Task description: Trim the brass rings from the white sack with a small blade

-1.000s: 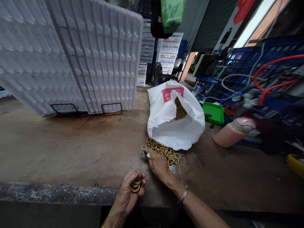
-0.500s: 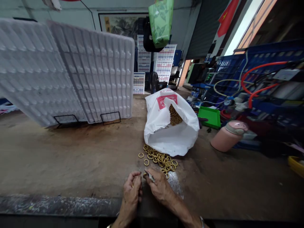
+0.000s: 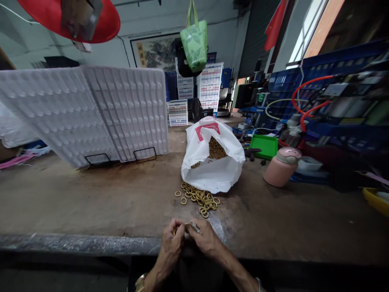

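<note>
My left hand [image 3: 173, 240] is closed, with a bit of a brass ring [image 3: 174, 232] showing between its fingers. Close against it, my right hand [image 3: 207, 239] pinches a small silver-grey metal tool [image 3: 195, 227] whose exact kind I cannot make out. A dark gold ring edge [image 3: 187, 225] shows where the fingertips of both hands meet; the rest is hidden. Beyond the hands lies a loose pile of brass rings [image 3: 200, 197], spilling from the mouth of a white plastic sack [image 3: 209, 180]. More rings show inside the sack through its torn side.
Ribbed white plastic trays [image 3: 130, 113] stand upright on wire holders at the left. To the right are a pink bottle [image 3: 281, 168], a green tray [image 3: 264, 147] and a yellow container [image 3: 375, 202]. The worn table edge [image 3: 79, 244] runs before me.
My hands have come together, and the ring at my right fingertips now meets my left fingers. The camera view has tilted up, bringing a red lampshade-like object into sight.
</note>
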Tool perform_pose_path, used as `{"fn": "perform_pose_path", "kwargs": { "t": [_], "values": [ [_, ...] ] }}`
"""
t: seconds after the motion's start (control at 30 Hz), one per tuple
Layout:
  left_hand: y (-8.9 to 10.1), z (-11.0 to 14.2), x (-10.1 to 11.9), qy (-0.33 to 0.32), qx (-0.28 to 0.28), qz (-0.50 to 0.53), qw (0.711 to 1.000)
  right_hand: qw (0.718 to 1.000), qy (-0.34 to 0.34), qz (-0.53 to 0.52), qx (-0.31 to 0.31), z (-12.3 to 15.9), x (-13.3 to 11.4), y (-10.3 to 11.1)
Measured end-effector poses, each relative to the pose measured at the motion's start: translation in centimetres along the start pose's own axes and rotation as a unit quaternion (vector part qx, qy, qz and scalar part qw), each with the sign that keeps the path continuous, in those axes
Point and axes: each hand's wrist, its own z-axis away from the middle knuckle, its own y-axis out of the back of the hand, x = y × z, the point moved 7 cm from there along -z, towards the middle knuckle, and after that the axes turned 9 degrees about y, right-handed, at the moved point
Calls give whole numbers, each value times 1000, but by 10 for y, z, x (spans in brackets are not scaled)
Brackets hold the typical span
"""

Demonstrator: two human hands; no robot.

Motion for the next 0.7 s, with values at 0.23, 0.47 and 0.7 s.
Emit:
{"fn": "perform_pose_path", "kwargs": {
  "t": [0.23,0.47,0.7],
  "values": [
    [-16,8,5,-19,-9,-10,1000,987,-88,-127,52,16,24,6],
    [-15,4,-2,10,-5,-11,1000,980,-114,-134,97,17,27,9],
    [-21,-10,-30,62,-107,0,992,980,-142,-100,96,15,20,11]
  ]
}}
